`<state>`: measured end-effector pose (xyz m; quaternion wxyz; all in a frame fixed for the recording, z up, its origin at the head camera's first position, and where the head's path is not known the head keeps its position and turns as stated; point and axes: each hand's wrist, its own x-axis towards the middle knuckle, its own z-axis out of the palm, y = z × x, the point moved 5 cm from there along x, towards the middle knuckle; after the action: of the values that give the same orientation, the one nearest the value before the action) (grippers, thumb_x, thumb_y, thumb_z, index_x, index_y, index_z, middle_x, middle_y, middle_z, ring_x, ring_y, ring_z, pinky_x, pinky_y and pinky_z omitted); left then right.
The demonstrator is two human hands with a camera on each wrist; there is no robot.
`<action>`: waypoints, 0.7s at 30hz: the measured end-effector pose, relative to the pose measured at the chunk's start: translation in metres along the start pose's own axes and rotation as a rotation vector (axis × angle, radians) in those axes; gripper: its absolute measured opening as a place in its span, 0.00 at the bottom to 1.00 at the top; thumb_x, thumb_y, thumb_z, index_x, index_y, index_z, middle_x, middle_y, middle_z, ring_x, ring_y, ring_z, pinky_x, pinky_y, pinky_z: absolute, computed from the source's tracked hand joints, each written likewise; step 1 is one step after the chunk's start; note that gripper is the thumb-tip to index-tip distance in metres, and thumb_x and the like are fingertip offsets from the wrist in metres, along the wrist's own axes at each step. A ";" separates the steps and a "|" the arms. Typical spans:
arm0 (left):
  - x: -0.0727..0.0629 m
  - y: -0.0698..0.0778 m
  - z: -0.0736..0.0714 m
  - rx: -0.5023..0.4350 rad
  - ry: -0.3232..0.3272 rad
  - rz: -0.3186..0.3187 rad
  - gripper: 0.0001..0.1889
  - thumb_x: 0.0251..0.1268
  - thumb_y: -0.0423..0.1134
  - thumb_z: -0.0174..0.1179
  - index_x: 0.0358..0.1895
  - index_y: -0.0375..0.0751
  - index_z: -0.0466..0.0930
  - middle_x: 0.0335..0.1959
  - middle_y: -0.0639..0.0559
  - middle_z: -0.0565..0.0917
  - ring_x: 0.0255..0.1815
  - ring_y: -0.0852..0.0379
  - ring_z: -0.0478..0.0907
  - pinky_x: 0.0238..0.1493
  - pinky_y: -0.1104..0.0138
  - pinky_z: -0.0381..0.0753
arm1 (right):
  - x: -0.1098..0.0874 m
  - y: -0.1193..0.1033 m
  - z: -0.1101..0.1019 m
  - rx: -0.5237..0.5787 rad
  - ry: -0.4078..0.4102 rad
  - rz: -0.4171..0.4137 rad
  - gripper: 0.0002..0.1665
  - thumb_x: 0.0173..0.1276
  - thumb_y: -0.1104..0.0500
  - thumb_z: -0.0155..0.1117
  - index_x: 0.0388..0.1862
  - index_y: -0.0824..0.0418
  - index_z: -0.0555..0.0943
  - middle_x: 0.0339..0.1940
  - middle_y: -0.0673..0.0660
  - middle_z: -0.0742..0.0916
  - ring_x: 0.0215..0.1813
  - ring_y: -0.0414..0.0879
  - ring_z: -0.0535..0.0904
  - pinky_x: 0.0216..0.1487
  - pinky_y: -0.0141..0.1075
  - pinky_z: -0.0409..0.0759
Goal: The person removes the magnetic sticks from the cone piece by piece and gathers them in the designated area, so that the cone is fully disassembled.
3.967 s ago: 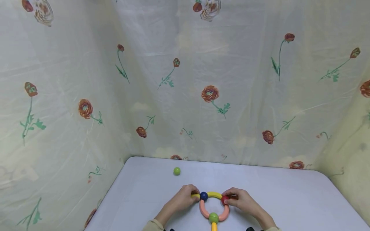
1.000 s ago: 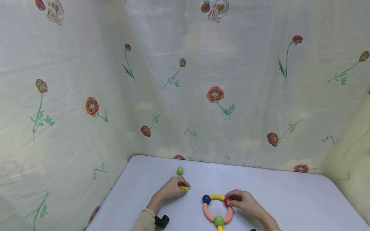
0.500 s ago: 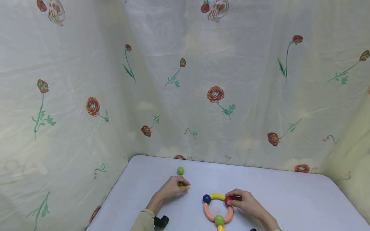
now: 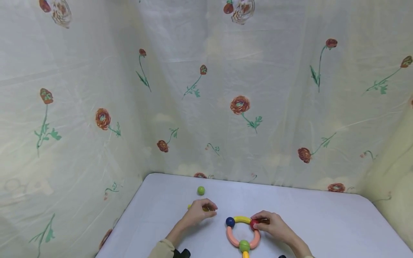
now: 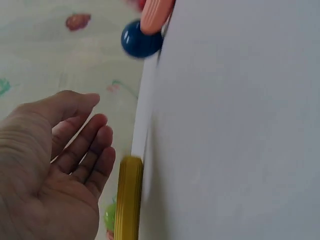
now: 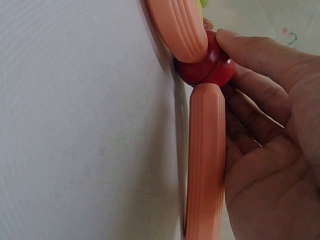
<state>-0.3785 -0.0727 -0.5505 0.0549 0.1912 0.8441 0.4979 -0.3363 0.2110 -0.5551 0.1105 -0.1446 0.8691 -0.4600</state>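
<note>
My left hand [image 4: 197,213] hovers over the table left of the ring, its fingers loosely bent around nothing. A yellow ridged rod [image 5: 129,200] lies just beyond its fingertips in the left wrist view. My right hand [image 4: 274,225] pinches a red ball [image 6: 220,67] at the ring's upper right between thumb and fingers. From this ball a pink ridged rod [image 6: 206,160] runs along under the palm. The flat ring also has a blue ball [image 4: 230,221], a yellow curved rod [image 4: 242,219], two pink curved rods [image 4: 231,236] and a green ball [image 4: 244,245] at the bottom.
A loose light-green ball [image 4: 201,190] sits farther back on the white table [image 4: 309,211]. Another yellow rod [image 4: 246,254] points from the ring's green ball toward the near side. Flowered curtains [image 4: 271,143] hang behind and beside the table.
Four seconds ago my left hand held the yellow rod at the blue ball. It drew the rod away to the left and has now let go of it. My right hand stays on the red ball.
</note>
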 end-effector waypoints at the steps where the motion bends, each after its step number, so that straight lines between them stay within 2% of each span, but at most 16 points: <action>1: -0.002 0.004 0.004 -0.010 -0.006 -0.004 0.05 0.57 0.37 0.68 0.37 0.48 0.84 0.31 0.59 0.83 0.33 0.63 0.77 0.35 0.72 0.76 | 0.000 0.000 0.000 0.000 0.000 0.000 0.19 0.62 0.52 0.69 0.49 0.60 0.82 0.45 0.53 0.86 0.47 0.45 0.80 0.46 0.34 0.82; 7: -0.018 0.024 0.039 -0.127 -0.033 -0.064 0.06 0.55 0.38 0.69 0.35 0.46 0.83 0.27 0.58 0.80 0.28 0.62 0.74 0.27 0.73 0.73 | 0.001 0.001 0.000 -0.004 0.005 -0.028 0.18 0.63 0.52 0.69 0.48 0.59 0.83 0.45 0.52 0.86 0.47 0.45 0.80 0.46 0.33 0.81; 12: -0.037 0.038 0.068 -0.198 -0.046 -0.160 0.06 0.52 0.37 0.71 0.32 0.45 0.84 0.24 0.57 0.81 0.25 0.61 0.74 0.23 0.72 0.71 | 0.001 0.002 0.000 -0.019 0.009 -0.060 0.17 0.63 0.51 0.68 0.48 0.57 0.83 0.45 0.52 0.86 0.47 0.43 0.81 0.46 0.28 0.79; 16: -0.050 0.044 0.084 -0.195 -0.049 -0.237 0.05 0.50 0.38 0.72 0.30 0.46 0.84 0.23 0.57 0.80 0.25 0.61 0.73 0.25 0.72 0.70 | 0.001 0.002 0.000 -0.017 0.012 -0.057 0.17 0.63 0.52 0.68 0.48 0.57 0.83 0.45 0.52 0.86 0.47 0.44 0.81 0.46 0.29 0.80; 21: -0.063 0.049 0.096 -0.176 -0.046 -0.277 0.07 0.50 0.40 0.73 0.29 0.46 0.84 0.22 0.58 0.81 0.25 0.63 0.74 0.26 0.72 0.71 | 0.002 0.003 0.000 0.004 0.003 -0.029 0.18 0.62 0.51 0.69 0.48 0.58 0.83 0.45 0.52 0.86 0.47 0.45 0.80 0.46 0.33 0.81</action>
<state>-0.2807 0.0035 -0.5627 0.1590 0.0787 0.8140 0.5532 -0.3387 0.2121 -0.5580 0.1029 -0.1563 0.8660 -0.4637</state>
